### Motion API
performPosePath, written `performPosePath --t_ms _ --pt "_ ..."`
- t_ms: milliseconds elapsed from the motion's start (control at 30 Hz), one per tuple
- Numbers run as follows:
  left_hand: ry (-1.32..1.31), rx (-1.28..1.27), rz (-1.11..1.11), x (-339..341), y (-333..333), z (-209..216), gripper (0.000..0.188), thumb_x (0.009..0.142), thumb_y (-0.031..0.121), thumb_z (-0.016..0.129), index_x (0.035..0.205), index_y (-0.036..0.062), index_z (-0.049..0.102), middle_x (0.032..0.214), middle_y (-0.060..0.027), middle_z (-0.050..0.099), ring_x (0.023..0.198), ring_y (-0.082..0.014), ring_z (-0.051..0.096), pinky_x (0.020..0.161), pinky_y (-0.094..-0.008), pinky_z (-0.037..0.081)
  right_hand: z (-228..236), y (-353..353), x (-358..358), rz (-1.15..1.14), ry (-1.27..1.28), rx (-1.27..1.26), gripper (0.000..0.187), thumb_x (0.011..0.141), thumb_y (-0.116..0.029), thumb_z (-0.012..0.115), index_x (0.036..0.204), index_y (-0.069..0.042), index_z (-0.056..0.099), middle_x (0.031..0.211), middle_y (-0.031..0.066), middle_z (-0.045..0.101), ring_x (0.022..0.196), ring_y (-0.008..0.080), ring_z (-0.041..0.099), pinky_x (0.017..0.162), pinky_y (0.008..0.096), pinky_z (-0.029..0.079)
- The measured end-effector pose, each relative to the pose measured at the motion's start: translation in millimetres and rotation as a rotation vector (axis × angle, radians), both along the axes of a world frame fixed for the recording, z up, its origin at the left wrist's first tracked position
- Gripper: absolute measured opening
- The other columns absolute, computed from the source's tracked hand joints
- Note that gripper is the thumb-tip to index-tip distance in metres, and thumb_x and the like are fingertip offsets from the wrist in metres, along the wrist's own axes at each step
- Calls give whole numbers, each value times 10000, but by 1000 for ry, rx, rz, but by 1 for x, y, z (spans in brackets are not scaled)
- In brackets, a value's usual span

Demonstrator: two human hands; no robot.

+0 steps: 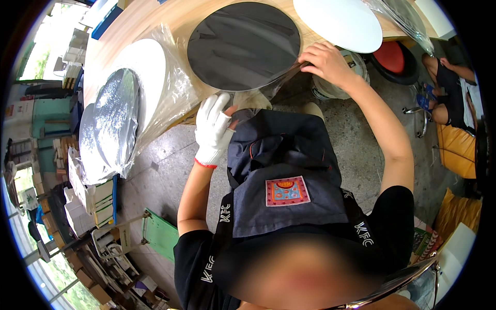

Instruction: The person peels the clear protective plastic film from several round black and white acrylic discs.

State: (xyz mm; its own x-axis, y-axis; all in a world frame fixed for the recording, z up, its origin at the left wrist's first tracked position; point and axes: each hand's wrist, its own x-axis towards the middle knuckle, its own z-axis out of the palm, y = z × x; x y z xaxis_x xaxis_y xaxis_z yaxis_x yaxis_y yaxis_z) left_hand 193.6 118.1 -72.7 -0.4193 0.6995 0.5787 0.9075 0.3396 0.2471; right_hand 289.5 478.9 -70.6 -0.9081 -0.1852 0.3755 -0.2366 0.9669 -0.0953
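Two hands flank the black disc [244, 46], which lies at the near edge of the wooden table [150, 20]. The bare right hand [326, 64] has slightly bent fingers at the disc's right rim and loose clear film [281, 86]; the gloved left hand [213, 126] is partly curled just below the rim. Whether either pinches anything, I cannot tell. A tug on snagged film could drag the disc off; bare fingertips might smudge it.

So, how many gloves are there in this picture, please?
1: the white glove on the person's left hand. The right hand, by the black disc, is bare. Others may be hidden elsewhere.
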Motion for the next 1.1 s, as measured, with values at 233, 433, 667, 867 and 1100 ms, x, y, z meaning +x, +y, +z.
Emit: performPosePath --t_ms 233,433,667,867,1100 --pt "-316 244 184 -1 -7 -23 150 774 41 768 839 62 635 820 -55 663 759 -190 617 714 -311 488 2 28 -9 -133 -185 -564 208 844 -252 744 768 -63 702 715 28 687 684 124 645 668 271 466" --pt "-957 474 376 7 7 -24 194 920 162 672 811 29 582 702 14 553 640 -68 454 605 -244 389 -16 19 -19 -322 -256 -807 220 836 -247 770 839 -55 663 674 20 691 638 91 644 605 262 478" --pt "-1312 896 342 2 13 -75 114 882 99 627 895 77 516 803 -13 533 736 -98 488 681 -257 427 -35 9 -9 -475 426 -260 380 828 -265 785 1011 -51 530 787 62 661 704 143 634 627 294 483" --pt "-2055 994 51 -5 -3 -74 580 908 329 695 1349 62 429 1335 -226 482 1183 -344 541 873 -472 523 -36 -28 29 -701 -254 -1607 693 931 -664 463 972 17 581 810 145 663 689 199 653 608 303 549" --pt "-1658 774 73 4 34 -54 231 943 228 660 1076 59 576 970 -74 627 850 -205 653 764 -406 563 -45 -121 -12 -260 -161 -2091 405 943 -286 649 1186 18 539 1064 148 665 927 231 694 726 362 608"
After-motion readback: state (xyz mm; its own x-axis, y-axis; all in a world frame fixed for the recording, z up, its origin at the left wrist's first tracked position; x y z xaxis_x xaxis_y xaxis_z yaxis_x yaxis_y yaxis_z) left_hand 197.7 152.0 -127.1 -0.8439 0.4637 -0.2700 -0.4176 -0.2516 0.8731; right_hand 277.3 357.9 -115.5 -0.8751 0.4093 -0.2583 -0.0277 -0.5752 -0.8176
